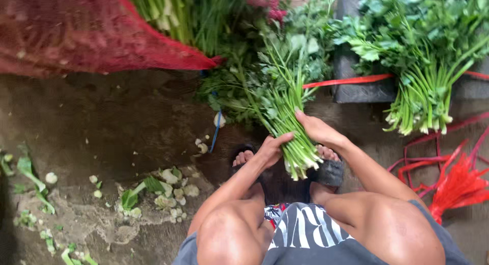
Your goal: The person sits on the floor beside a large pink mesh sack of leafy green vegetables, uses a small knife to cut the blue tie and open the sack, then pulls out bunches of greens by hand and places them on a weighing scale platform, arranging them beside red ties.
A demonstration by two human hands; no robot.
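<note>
Damp concrete floor (102,122) lay strewn with vegetable scraps (170,191). Left hand (270,149) and right hand (317,130) were both clamped around one celery bunch (288,117) — stalk ends pointing down (toward the knees).

Likely produce market, bundled greens (423,46), dirt floor (117,127)

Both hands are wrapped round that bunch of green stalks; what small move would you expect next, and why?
Probably a small squeeze and tap to even the stalk ends. The left hand and right hand both clasp the bunch of green stalks near its cut ends, which look uneven. No tie shows on it, while red strips lie close to the right hand.
</note>
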